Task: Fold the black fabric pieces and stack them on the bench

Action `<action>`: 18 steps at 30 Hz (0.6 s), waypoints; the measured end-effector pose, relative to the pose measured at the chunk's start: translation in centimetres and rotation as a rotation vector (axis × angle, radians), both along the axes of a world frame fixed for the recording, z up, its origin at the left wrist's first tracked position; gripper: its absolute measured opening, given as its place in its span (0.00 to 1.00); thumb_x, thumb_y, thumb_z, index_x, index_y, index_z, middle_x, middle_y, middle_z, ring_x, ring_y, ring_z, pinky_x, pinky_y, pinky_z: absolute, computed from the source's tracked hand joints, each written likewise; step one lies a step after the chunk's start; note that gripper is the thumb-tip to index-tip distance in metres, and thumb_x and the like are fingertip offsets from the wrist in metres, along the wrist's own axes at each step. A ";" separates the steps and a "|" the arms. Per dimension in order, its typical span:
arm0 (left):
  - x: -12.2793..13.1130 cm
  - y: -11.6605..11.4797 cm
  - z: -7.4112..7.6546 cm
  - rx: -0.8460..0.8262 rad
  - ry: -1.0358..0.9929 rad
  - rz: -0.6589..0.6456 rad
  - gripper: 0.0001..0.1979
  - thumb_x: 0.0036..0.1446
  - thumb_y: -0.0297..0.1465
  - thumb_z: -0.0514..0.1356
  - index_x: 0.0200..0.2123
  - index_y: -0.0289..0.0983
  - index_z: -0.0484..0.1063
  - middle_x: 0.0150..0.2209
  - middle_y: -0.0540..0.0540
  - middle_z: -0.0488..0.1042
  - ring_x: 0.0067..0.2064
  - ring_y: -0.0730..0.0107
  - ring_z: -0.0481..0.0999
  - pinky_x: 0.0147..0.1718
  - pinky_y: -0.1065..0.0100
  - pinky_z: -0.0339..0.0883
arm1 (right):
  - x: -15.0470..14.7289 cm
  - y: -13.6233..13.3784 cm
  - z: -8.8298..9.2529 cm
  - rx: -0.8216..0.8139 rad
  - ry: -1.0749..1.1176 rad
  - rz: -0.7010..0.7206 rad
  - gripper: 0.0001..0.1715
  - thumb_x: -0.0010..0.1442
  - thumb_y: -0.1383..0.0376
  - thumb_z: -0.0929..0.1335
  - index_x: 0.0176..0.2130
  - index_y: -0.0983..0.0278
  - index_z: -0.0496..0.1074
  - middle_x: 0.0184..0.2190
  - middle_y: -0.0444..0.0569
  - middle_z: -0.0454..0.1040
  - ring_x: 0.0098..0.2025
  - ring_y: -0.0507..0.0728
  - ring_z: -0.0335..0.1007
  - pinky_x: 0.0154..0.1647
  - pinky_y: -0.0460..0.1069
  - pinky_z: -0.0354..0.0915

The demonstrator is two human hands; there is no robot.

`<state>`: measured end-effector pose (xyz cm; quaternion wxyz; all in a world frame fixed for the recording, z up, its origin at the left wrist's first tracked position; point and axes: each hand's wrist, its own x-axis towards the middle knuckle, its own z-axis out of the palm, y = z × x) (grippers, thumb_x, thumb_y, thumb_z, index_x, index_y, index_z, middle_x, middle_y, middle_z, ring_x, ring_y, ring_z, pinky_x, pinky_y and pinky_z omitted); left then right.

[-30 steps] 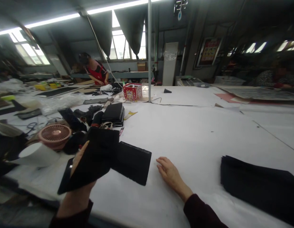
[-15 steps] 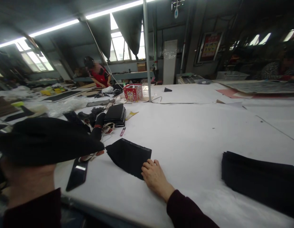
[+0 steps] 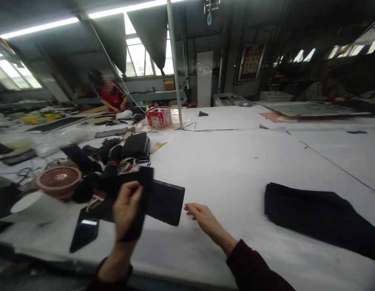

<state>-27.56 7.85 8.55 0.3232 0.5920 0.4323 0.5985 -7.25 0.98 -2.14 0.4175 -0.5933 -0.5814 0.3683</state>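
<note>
My left hand is closed on a black fabric piece, held just above the near left of the white table. Under and right of it lies a flat stack of black fabric pieces. My right hand hovers open, fingers spread, just right of that stack and apart from it. A black pointed template lies on the table below my left hand.
A large pile of black cloth lies at the right. A pink round fan, white paper, black items and a black stack crowd the left. A red box and a pole stand farther back. People work at the far left and far right.
My left hand has come back down from the left with the black piece, now in front of the stack. My right hand has lifted off the stack's corner and moved slightly right.
</note>
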 end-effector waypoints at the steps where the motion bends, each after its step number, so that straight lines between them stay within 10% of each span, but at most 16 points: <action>1: 2.6 -1.8 -1.7 0.010 0.092 -0.082 0.15 0.56 0.42 0.61 0.39 0.37 0.71 0.34 0.48 0.73 0.37 0.66 0.73 0.35 0.69 0.69 | 1.1 -1.1 0.4 -0.075 0.250 -0.011 0.30 0.71 0.51 0.52 0.51 0.66 0.71 0.47 0.54 0.75 0.45 0.58 0.73 0.43 0.52 0.69; 4: 9.9 -7.6 -6.4 0.050 0.278 -0.495 0.10 0.64 0.34 0.52 0.43 0.39 0.70 0.41 0.45 0.74 0.43 0.66 0.74 0.43 0.66 0.69 | 4.9 -4.9 1.1 -0.252 0.959 -0.111 0.31 0.67 0.44 0.59 0.46 0.67 0.72 0.40 0.53 0.76 0.38 0.57 0.73 0.38 0.50 0.69; 9: 14.7 -11.1 -10.4 0.213 0.614 -0.895 0.10 0.61 0.26 0.52 0.44 0.41 0.69 0.49 0.44 0.73 0.50 0.63 0.71 0.50 0.59 0.67 | 10.1 -11.3 0.6 -0.453 1.133 -0.339 0.25 0.61 0.47 0.68 0.34 0.67 0.74 0.28 0.48 0.75 0.29 0.53 0.70 0.31 0.45 0.67; 14: 14.5 -6.6 -11.4 0.351 1.000 -0.877 0.16 0.58 0.25 0.57 0.50 0.41 0.66 0.54 0.44 0.69 0.55 0.57 0.67 0.53 0.53 0.64 | 13.6 -13.8 -0.3 -0.378 0.845 -0.332 0.20 0.58 0.52 0.72 0.38 0.67 0.76 0.36 0.50 0.77 0.38 0.56 0.73 0.40 0.47 0.68; 18: 14.8 -4.6 -11.5 0.433 1.162 -0.903 0.15 0.58 0.27 0.58 0.49 0.40 0.67 0.51 0.44 0.69 0.51 0.57 0.69 0.50 0.54 0.67 | 16.5 -12.4 -0.4 -0.378 0.071 -0.341 0.19 0.58 0.54 0.69 0.33 0.67 0.78 0.29 0.50 0.77 0.32 0.57 0.73 0.31 0.47 0.65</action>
